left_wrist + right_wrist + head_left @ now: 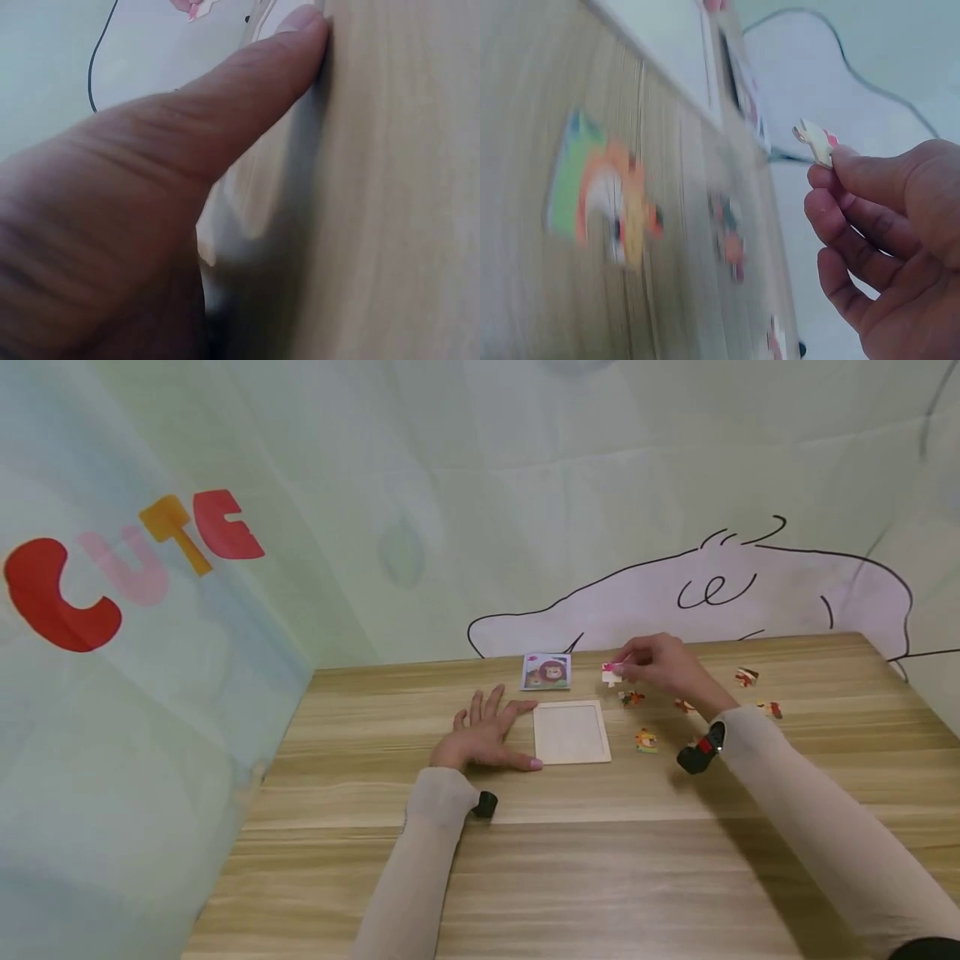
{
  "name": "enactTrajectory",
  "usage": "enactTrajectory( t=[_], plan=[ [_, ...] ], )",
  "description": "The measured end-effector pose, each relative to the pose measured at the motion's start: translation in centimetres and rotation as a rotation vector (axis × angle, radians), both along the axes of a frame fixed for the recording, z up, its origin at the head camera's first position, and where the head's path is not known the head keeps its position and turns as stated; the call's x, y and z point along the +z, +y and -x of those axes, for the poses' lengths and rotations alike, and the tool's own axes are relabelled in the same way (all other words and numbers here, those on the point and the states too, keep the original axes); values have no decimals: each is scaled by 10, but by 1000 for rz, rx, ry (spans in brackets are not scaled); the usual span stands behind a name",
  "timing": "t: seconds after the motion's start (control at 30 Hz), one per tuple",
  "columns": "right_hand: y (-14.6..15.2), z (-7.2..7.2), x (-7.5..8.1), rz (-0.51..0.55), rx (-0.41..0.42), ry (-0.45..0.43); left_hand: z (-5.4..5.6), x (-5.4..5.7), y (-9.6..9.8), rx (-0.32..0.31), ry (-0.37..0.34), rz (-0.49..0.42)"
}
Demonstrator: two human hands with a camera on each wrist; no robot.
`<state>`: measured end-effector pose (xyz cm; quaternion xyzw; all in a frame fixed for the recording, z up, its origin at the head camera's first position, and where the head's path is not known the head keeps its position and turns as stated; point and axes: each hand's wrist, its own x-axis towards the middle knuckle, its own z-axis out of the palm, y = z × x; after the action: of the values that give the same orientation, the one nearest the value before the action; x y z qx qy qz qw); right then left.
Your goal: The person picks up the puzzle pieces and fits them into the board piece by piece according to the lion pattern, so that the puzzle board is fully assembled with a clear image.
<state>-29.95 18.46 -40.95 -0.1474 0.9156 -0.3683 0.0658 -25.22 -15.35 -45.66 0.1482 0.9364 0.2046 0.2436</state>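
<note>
Tabletop (360,735) — right hand (662,662) pinches puzzle piece (610,676) — left hand (483,737) touches frame (572,735).

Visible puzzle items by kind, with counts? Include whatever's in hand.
Held puzzle piece, in the right hand: 1
Loose puzzle pieces: 6, some partly covered
Tray: 1
Picture card: 1
Total: 9 visible; the right arm may hide more

- A pale green, creased fabric backdrop (352,510) rises behind the tabletop's far edge and along its left edge.
- Red, pink and orange letters spelling "CUTE" (167,518) mark its left part.
- A white, black-outlined cartoon shape (637,602) meets the far edge, toward the right corner.
- The light-brown, wood-grained tabletop (570,877) bears soft shadows.
</note>
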Motion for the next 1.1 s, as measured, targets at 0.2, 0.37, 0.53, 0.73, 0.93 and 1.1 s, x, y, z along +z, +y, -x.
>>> enactTrajectory(
  t=[0.2, 0.37, 0.53, 0.73, 0.93, 1.1],
  plan=[
    [-17, -14, 4, 72, 51, -71, 0, 1, 5, 1, -21, 2],
    [-30, -21, 3, 100, 64, -86, -1, 2, 9, 0, -23, -6],
    [-44, -24, -2, 127, 78, -104, -1, 2, 10, 8, -29, 3],
    [-64, -23, -13, 114, 100, -139, 0, 4, 11, 20, -43, 28],
    [-78, -20, -26, 50, 76, -105, -1, 7, 10, 22, -56, 35],
    [-82, -20, -28, -4, 75, -62, -4, 10, 12, 22, -62, 8]
  ],
)
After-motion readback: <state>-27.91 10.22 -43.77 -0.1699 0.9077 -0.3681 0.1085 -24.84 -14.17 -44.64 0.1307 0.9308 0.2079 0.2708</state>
